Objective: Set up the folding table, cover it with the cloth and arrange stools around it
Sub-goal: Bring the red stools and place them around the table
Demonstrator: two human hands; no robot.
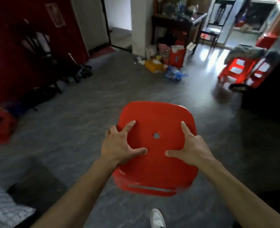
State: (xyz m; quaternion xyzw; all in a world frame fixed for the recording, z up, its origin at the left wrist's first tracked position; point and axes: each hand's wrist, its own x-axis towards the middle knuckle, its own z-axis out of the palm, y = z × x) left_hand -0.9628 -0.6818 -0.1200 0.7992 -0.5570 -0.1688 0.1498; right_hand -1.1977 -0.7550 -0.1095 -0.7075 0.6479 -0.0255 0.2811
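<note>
Both hands on red stool (155,145), carried mid-air over grey floor (86,112). Left hand (121,145) and right hand (190,148) clamp seat edges, thumbs on top, other fingers mostly hidden. Slick plastic, could slip. White shoe (157,218) underneath, legs might clip it. Checked cloth (3,209) bottom left.

Grey marbled floor (90,102), glossy toward upper right. Resting directly on it: two red stools (244,69) at right, draped with clothes; yellow box (153,65), blue plastic bag (174,74) and red paper bag (177,56) beside the white pillar; white shoe (157,218) at bottom.
</note>
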